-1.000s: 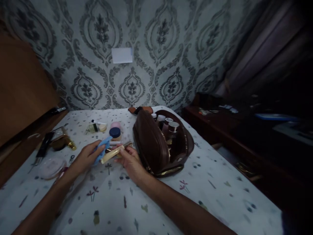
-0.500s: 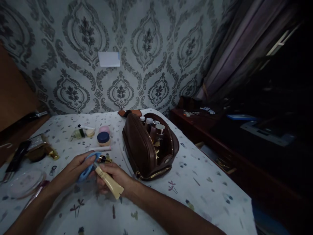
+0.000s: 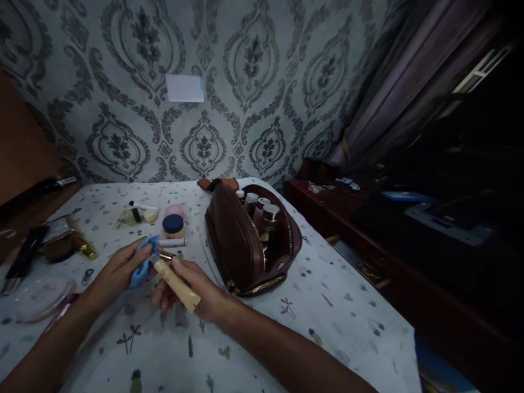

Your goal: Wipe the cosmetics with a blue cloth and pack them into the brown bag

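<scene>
My left hand (image 3: 123, 266) is closed on a blue cloth (image 3: 141, 273), which touches the top end of a beige squeeze tube (image 3: 177, 284). The tube slants down to the right, its flat end toward me, and my right hand (image 3: 196, 286) grips it with the fingers curled underneath. A small gold and dark item (image 3: 167, 255) shows just above the right thumb, partly hidden. Right of the hands stands an open brown bag (image 3: 241, 245) with several bottles (image 3: 270, 215) inside.
Beyond my hands are a blue-lidded jar (image 3: 173, 225), a pink round item (image 3: 175, 210) and a white tube (image 3: 174, 242). At left lie a round compact (image 3: 43, 297), a gold-capped item (image 3: 88, 249) and a black case (image 3: 28, 252). A dark red cabinet (image 3: 335, 213) stands at right.
The blue cloth and left hand have shifted slightly up and left. The right fingers have loosened a little under the tube. The camera view has tilted slightly.
</scene>
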{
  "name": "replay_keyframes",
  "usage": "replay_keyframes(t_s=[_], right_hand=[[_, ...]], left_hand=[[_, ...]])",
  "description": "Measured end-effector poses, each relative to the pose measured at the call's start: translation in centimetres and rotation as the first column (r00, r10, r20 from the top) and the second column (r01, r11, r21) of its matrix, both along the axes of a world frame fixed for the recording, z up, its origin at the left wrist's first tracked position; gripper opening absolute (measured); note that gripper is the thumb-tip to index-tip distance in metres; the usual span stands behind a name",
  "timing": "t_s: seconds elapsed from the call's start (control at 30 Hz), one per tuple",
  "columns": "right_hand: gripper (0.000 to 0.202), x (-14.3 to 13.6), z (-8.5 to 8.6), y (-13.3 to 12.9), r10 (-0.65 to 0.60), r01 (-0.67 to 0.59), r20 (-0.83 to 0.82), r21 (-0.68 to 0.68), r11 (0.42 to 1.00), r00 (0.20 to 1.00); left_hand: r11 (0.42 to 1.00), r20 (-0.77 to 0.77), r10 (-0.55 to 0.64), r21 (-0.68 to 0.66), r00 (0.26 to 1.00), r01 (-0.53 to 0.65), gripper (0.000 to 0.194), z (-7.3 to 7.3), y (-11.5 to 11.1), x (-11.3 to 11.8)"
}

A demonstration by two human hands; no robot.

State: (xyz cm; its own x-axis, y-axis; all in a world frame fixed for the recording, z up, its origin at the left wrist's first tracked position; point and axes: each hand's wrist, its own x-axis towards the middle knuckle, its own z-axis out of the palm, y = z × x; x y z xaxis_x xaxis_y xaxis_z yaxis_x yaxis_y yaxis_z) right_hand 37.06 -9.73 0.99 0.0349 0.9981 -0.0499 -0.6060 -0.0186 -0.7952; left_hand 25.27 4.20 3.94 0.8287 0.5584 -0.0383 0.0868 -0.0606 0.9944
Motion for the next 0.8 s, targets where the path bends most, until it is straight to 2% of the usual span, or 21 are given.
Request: replay_keyframes(t_s=[0.1,0.2,0.27,0.37,0.53,0.67,0.8], right_hand=[[0.058,0.0,1.5,-0.6,-0.093,0.092,0.017,0.034,0.995,0.996],[0.06,0.3,3.1,-1.2,-0.175,0.177,-0.032,0.068,0.982,0.984],[0.059,0.5,3.9,-1.4,-0.22,0.222,-0.033,0.111,0.969,0.975],[0.052,0.8,4.7,-1.7,-0.344,0.321,0.117,0.183,0.929,0.932],[0.041,1.8,6.0,-2.6,-0.544,0.453,0.378,0.307,0.837,0.749],[0.037,3.1,7.1,-3.8,-0.565,0.461,0.467,0.326,0.825,0.68],[0.04,3.9,7.6,-4.8,-0.549,0.476,0.51,0.279,0.834,0.662]], left_hand=[[0.995,0.044,0.103,-0.009,0.994,-0.103,0.051,0.5,-0.1,-0.1],[0.973,0.109,0.229,-0.043,0.967,-0.226,0.056,1.0,-0.4,0.0],[0.968,0.142,0.25,-0.063,0.958,-0.243,0.057,1.1,-0.6,0.2],[0.981,0.16,0.191,-0.064,0.968,-0.183,0.053,0.9,-1.1,0.4],[0.997,0.18,0.08,-0.004,0.98,-0.081,0.045,0.5,-3.0,0.7],[1.0,0.165,0.002,0.021,0.986,-0.005,0.045,0.5,-4.5,1.0],[0.999,0.17,-0.044,0.007,0.985,0.043,0.042,0.0,-5.5,1.5]])
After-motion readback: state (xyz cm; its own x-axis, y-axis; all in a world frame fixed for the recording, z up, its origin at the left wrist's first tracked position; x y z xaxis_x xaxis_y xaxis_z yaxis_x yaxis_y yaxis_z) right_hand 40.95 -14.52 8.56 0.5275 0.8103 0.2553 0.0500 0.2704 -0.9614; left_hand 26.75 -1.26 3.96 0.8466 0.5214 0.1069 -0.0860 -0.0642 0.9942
